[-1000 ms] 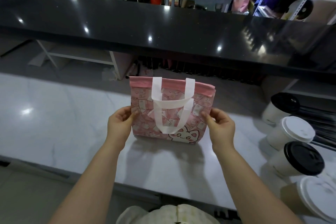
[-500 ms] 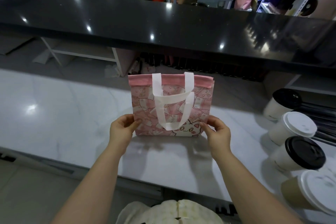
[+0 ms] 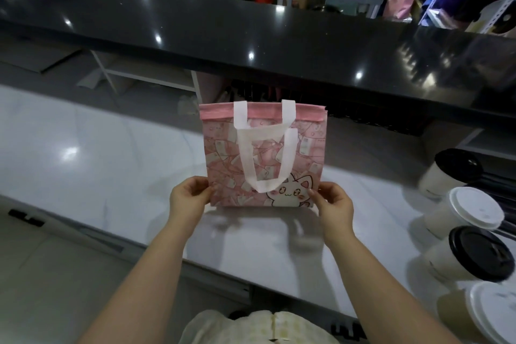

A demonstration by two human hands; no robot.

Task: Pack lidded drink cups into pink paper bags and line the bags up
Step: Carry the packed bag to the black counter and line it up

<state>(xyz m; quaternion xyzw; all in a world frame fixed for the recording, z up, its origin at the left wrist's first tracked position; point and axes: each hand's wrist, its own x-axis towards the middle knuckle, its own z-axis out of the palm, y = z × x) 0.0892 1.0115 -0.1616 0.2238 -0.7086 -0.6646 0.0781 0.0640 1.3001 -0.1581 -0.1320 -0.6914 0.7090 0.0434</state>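
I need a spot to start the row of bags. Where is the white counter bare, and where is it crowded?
Widest bare stretch: the white marble counter left of the pink cat-print paper bag and the left hand. A narrower gap lies between the right hand and the four lidded paper cups, which crowd the right end.

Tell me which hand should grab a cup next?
Probably the right hand: the lidded cups all stand on its side of the counter, while the left hand can steady the pink bag.

Pink cat-print bag [image 3: 304, 159] upright on white counter [image 3: 83, 153], four lidded cups [image 3: 474, 212] right
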